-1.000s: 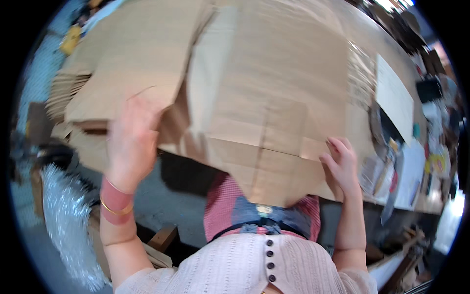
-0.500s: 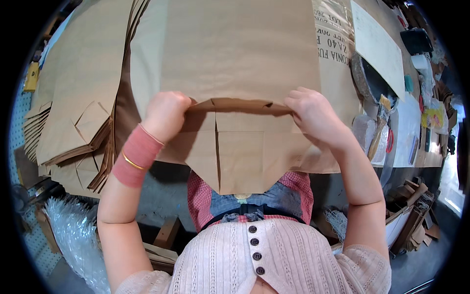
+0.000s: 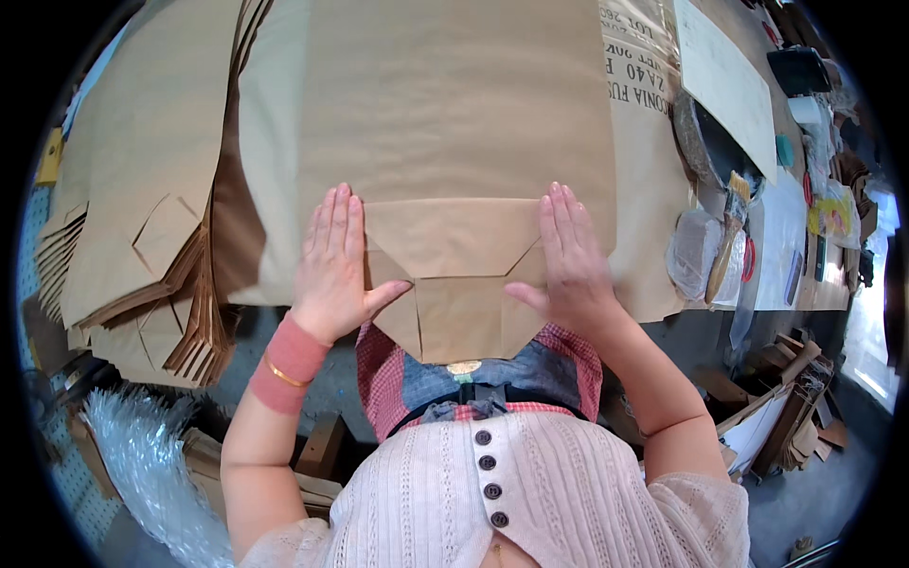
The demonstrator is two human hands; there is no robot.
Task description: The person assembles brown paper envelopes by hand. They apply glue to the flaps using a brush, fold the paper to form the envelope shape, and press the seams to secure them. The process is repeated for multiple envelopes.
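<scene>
A large brown paper bag (image 3: pixel 454 114) lies on the table in front of me, its near end folded into a flat bottom with angled corners. A folded flap (image 3: pixel 454 237) runs across that end, creased along its far edge. My left hand (image 3: pixel 336 260) lies flat on the left end of the fold, fingers pointing away and thumb out toward the middle. My right hand (image 3: pixel 563 256) mirrors it on the right end. Neither hand grips anything. The bag's nearest edge hangs past the table edge above my lap.
Stacked brown paper bags (image 3: pixel 151 170) with folded ends lie at the left. On the right are a brush (image 3: pixel 729 237), a dark bowl-like container (image 3: pixel 705 142) partly under a white board (image 3: pixel 729 85), and red-handled scissors (image 3: pixel 749 258). Clear plastic strips (image 3: pixel 151 464) hang at lower left.
Both hands have let go of the raised paper edge and now lie flat with fingers stretched. The flap has come down flat toward me, with its corners folded at an angle.
</scene>
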